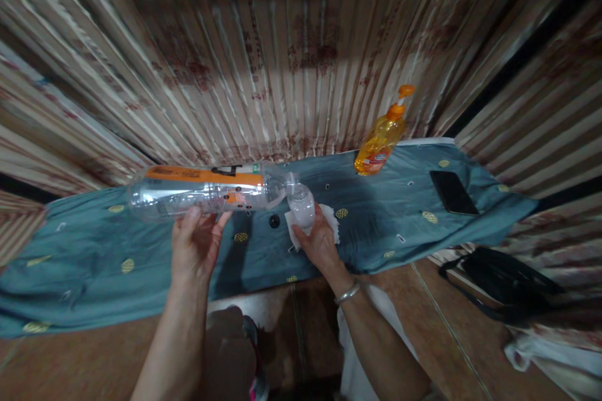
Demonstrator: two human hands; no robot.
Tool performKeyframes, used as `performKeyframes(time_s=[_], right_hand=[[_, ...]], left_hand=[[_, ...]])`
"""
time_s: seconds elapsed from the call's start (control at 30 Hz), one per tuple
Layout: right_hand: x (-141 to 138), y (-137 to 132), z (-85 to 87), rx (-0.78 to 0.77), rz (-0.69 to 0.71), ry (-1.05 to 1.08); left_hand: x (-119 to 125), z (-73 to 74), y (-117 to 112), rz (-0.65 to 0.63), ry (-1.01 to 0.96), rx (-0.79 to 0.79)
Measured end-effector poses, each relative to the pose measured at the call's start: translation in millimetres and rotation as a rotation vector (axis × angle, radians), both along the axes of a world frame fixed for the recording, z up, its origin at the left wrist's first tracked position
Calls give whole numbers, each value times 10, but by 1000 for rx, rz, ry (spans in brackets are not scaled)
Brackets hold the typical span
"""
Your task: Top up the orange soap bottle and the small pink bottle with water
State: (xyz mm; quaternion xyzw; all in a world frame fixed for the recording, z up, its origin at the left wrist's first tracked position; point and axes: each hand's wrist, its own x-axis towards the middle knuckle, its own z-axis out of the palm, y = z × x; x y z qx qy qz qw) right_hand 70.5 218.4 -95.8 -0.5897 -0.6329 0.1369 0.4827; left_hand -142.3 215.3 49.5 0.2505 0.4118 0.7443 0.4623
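Note:
My left hand [197,238] is closed on the underside of a large clear plastic bottle [197,191] with an orange label. The bottle lies level in the air, its uncapped neck pointing right. Its mouth meets the top of a small whitish translucent bottle [302,208], or is just over it; I cannot tell whether they touch. My right hand [320,241] has its fingers wrapped around the small bottle, which stands roughly upright. White tissue paper [332,225] lies beneath that hand. A dark round cap [274,221] is on the cloth between the hands.
A teal patterned cloth [376,225] covers the long surface. An orange pump bottle [380,138] stands at its back right, with a black phone [453,192] farther right. A black bag [503,282] is beside the right end. A striped curtain [282,62] hangs close behind.

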Motion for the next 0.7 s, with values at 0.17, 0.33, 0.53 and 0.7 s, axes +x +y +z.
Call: performKeyframes(time_s=[0.17,0.33,0.53,0.7], right_hand=[[-3,3,3,-4,-11,11],[1,5,-2,-9,-9,5],[-7,7,-12,9,-16,14],[-12,9,-33,10,-13,18]], left_hand=[[-13,-21,7,1,0,-2],[-45,-65,19,-28,71,21],[-60,-85,24,-28,58,21],[-46,-64,19,-21,51,9]])
